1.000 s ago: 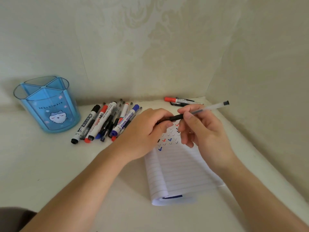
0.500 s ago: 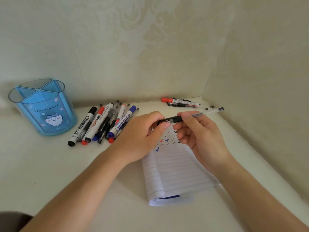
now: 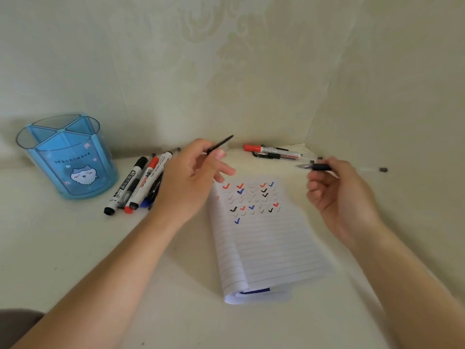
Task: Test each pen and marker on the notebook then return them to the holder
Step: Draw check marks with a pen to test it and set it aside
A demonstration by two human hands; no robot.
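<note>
Left hand [image 3: 191,177] pinching a black cap [image 3: 220,144], right hand [image 3: 339,195] gripping the blurred pen [image 3: 334,168]; marker pile [image 3: 141,183] partly hidden, uncountable.

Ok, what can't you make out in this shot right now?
Head view only:
- Pile of markers: its right part is hidden behind the left hand, so no count.
- Pen in the right hand: tip is motion-blurred.
- Cap in the left hand: blurred.
- Holder: print on it too small to read surely.
- Notebook: faint ticks too small to count.
</note>
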